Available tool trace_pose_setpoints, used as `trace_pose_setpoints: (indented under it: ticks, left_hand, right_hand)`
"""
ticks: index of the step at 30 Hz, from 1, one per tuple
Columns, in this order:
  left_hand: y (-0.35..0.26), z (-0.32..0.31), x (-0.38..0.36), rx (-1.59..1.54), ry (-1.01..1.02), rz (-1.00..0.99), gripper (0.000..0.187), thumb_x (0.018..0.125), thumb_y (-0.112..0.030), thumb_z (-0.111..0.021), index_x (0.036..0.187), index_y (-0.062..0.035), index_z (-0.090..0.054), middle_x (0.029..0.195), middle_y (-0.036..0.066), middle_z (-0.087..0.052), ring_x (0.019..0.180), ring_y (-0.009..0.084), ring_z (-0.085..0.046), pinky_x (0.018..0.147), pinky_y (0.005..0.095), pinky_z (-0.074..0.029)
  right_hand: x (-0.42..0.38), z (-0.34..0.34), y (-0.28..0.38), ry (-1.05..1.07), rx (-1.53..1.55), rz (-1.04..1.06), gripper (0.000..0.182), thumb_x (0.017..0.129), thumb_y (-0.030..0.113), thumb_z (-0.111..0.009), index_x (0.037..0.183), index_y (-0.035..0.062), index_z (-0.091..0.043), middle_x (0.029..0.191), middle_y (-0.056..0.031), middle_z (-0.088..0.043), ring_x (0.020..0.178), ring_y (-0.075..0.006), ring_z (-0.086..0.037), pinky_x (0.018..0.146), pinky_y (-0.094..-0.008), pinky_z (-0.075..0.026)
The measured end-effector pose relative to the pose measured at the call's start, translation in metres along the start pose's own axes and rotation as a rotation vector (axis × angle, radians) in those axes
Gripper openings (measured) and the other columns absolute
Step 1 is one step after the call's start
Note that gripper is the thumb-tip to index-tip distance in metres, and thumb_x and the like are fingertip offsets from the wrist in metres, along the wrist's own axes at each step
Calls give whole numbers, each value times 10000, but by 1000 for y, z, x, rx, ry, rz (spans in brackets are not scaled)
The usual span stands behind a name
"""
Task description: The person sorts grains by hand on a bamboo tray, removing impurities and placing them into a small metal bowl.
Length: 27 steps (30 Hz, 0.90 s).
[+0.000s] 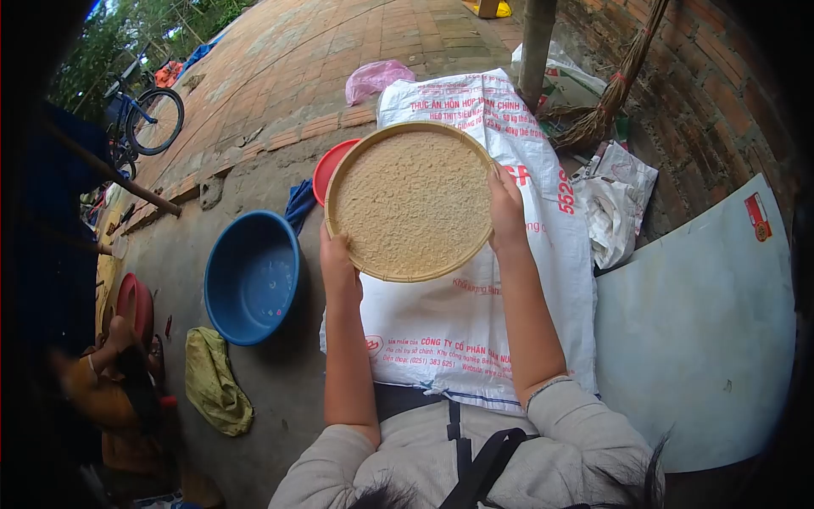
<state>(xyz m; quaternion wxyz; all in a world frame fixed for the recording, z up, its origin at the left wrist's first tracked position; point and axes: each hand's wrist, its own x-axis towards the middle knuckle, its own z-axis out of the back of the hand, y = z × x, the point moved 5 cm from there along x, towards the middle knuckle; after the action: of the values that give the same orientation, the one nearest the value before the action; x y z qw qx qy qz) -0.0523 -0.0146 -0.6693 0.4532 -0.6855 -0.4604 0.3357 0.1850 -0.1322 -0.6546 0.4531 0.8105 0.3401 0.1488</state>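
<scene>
Both my hands hold a round woven winnowing basket (413, 273) by its rim, above a white printed feed sack (543, 339) spread on the ground. A layer of pale grains (411, 204) covers the basket's inside. My left hand (339, 259) grips the lower left edge, thumb over the rim. On the right edge, my right hand (507, 208) is closed round the rim; its fingers below are partly hidden. A red basin (326, 170) shows partly behind the basket's left side.
An empty blue basin (252, 278) and a yellow-green cloth (215, 382) lie to the left. Another person (114, 382) sits at the far left. A white board (695, 339), a straw broom (606, 110) and a wooden post (536, 51) stand right. Behind is a pink plastic bag (377, 80).
</scene>
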Motion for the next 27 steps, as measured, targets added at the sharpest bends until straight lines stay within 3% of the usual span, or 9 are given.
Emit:
trace_pose_setpoints:
  ticks: [1,2,7,13,17,20,25,27]
  left_hand:
    - [-18,-7,-5,-77,0,-149,462,886,-57,-367,1343,7,-357,1192,182,-541,988,216,-622,798,317,-545]
    - [-27,-13,-10,-104,55,-138,475,887,-44,-367,1356,19,-342,1270,192,-501,1134,244,-551,961,357,-463]
    - [-7,-2,-3,-28,25,-79,476,878,-37,-364,1351,19,-353,1241,178,-516,1085,235,-572,925,344,-481]
    - [-25,-11,-12,-109,60,-269,464,886,-84,-389,1333,37,-360,1227,189,-519,1120,269,-556,961,373,-462]
    - [-6,1,-4,-74,-22,-223,463,874,-79,-392,1321,37,-363,1212,187,-521,1120,282,-553,949,391,-474]
    - [-12,-9,-12,-135,34,-293,463,874,-92,-408,1318,33,-367,1221,179,-513,1117,276,-551,946,389,-474]
    - [-13,-9,-11,-83,20,-234,485,861,-96,-422,1329,15,-362,1252,173,-498,1127,261,-544,968,376,-456]
    - [-16,-16,-18,-172,50,-322,491,861,-97,-419,1333,21,-356,1257,174,-496,1128,260,-544,965,375,-461]
  right_hand:
    - [-2,-6,11,48,37,118,389,992,145,-390,1335,-35,-428,1264,-119,-533,1121,-169,-530,955,-294,-417]
    - [-3,-9,15,75,21,173,403,991,147,-393,1352,-31,-416,1273,-108,-528,1135,-162,-515,970,-289,-405]
    - [8,11,-18,8,83,17,405,990,158,-395,1349,-27,-422,1277,-106,-524,1145,-162,-507,985,-292,-390]
    - [1,2,-6,86,65,190,409,997,157,-377,1360,-30,-398,1262,-111,-534,1157,-167,-515,980,-292,-405]
    - [5,7,-22,9,40,22,412,993,149,-381,1364,-30,-392,1283,-108,-520,1174,-161,-497,989,-292,-392]
    - [1,2,-9,115,140,145,403,989,171,-413,1347,-15,-427,1269,-89,-521,1163,-145,-473,1002,-274,-353]
    - [6,6,-16,75,126,104,400,986,150,-406,1352,-9,-423,1272,-88,-518,1162,-143,-475,1005,-273,-350]
    - [5,7,-14,88,150,117,398,985,146,-407,1352,-8,-424,1274,-86,-517,1163,-142,-474,1008,-272,-347]
